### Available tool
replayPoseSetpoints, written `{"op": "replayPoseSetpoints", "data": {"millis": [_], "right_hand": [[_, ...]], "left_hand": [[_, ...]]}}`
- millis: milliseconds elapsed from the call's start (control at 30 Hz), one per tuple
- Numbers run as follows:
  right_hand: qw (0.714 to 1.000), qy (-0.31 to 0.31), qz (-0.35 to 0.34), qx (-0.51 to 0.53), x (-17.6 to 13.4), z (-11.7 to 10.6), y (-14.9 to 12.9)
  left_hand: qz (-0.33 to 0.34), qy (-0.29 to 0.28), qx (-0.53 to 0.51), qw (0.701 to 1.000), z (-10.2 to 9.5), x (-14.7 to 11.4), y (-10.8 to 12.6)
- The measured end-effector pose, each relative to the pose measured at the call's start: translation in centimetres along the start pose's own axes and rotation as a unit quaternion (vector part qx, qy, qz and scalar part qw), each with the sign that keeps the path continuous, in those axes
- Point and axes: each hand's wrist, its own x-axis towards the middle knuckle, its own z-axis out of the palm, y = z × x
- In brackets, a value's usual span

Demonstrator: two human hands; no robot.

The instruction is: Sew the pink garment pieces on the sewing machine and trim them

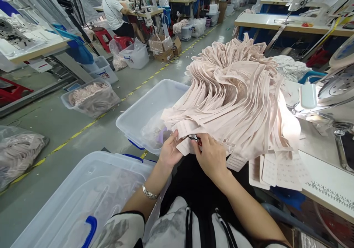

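Observation:
A big heap of pale pink bra pieces (235, 97) lies in front of me, draped over the edge of the sewing table. At its lower left, my left hand (170, 150) pinches the end of one bra band (186, 146) between thumb and fingers. My right hand (210, 154) is closed around small thread snips (195, 138), whose dark blades point left at that band end. Fingers hide most of the snips' handle. Other band ends with rows of stitching hang down to the right of my right hand.
Left of the heap stands an open clear plastic bin (149, 100) with a plastic bag inside. A lidded clear bin (91, 189) is by my left arm. A lit sewing machine (332, 78) stands at right. Another person (113, 10) sits further off, beyond a yellow-striped floor line.

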Motion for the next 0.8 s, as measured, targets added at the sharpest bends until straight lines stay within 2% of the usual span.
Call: {"op": "replayPoseSetpoints", "data": {"millis": [133,300,433,533,633,700,800], "right_hand": [[1.000,0.000,0.002,-0.005,-0.2,0.0,0.1],[0.998,-0.042,-0.001,-0.044,0.2,0.9,0.5],[0.996,-0.082,0.026,-0.033,1.3,1.4,0.7],[0.993,-0.106,0.039,-0.024,2.1,1.4,0.8],[0.995,-0.089,0.045,0.004,2.0,1.1,0.8],[0.997,-0.052,0.040,0.035,1.3,0.7,0.8],[0.998,-0.015,0.029,0.052,0.2,0.2,0.7]], "left_hand": [[-0.022,-0.003,-0.015,1.000,0.1,-0.3,0.1],[-0.029,-0.010,-0.012,0.999,0.2,-0.7,-0.4],[-0.006,-0.110,0.062,0.992,-1.0,-1.0,-1.9],[-0.039,-0.147,0.176,0.972,-1.9,-0.9,-2.8],[0.002,-0.106,0.236,0.966,-1.6,-0.2,-2.3],[0.037,-0.060,0.177,0.982,-0.9,0.4,-1.2],[0.014,-0.024,0.073,0.997,0.4,0.7,0.5]]}}
